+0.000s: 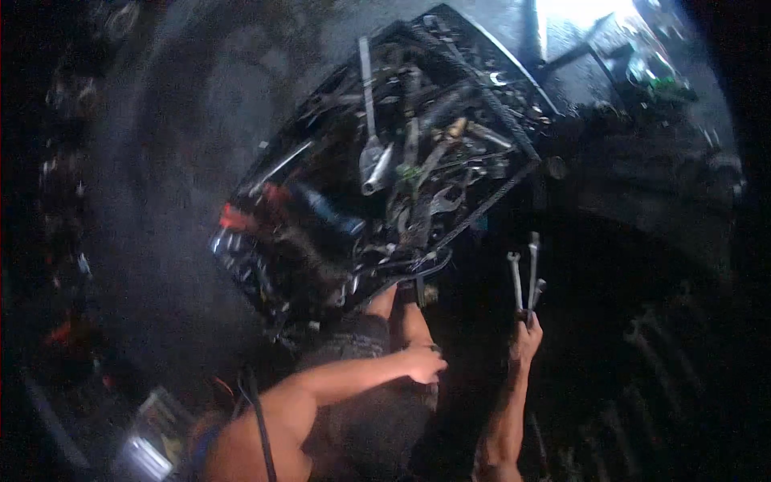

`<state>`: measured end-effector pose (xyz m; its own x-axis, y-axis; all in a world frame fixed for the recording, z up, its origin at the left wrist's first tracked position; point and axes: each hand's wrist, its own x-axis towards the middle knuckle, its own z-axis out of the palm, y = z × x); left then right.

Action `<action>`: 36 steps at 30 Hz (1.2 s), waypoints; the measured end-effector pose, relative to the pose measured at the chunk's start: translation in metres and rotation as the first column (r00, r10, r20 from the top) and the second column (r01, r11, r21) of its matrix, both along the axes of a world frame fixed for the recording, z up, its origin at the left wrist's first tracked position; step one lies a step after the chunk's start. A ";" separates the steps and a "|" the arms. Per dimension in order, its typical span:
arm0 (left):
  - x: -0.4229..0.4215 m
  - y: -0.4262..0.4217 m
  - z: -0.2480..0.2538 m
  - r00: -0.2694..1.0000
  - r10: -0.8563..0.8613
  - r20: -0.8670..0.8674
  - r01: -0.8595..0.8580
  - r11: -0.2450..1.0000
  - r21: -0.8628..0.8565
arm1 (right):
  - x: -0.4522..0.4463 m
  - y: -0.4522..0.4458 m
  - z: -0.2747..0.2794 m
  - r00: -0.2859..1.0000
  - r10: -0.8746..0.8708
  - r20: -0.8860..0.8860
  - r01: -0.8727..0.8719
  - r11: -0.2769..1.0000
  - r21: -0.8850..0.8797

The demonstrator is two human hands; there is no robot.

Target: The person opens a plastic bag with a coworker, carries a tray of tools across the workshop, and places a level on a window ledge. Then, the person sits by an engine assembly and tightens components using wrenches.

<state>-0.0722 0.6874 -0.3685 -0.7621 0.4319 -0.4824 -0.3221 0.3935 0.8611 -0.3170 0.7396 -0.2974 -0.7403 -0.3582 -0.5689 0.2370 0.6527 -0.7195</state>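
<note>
My right hand point(527, 337) is closed around a few wrenches point(516, 281), held upright with their ends sticking up above my fist. At least one shows an open-ended jaw. Over my legs, my left hand point(426, 364) has its fingers curled in. Blur and darkness hide what lies in it, if anything. Beyond my hands is a black tray point(491, 202) crowded with tools. Inside it I see a long-handled ratchet point(369, 96), a shiny socket-like piece point(377, 170) and a large open-ended wrench point(444, 204). Neither hand touches the tray.
Red-handled tools point(237, 217) lie at the tray's left end. Dark grey floor point(177, 153) stretches to the left. Bright light falls on the floor at the upper right, near some clutter point(654, 76). A shiny box-like object point(148, 454) is at the lower left.
</note>
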 end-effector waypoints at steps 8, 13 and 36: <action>0.046 -0.061 0.088 0.990 0.128 0.058 -0.131 0.990 0.055 | 0.039 -0.072 0.112 0.931 0.364 -0.002 -0.348 0.888 -0.301; 0.089 -0.044 0.110 0.867 0.492 -0.072 -0.471 0.859 0.199 | 0.122 -0.182 0.143 0.598 0.801 -0.033 -0.765 0.558 -0.320; 0.101 -0.049 0.128 0.753 0.647 0.120 -0.658 0.736 0.157 | 0.272 -0.261 0.112 0.278 0.952 -0.127 -0.934 0.236 -0.268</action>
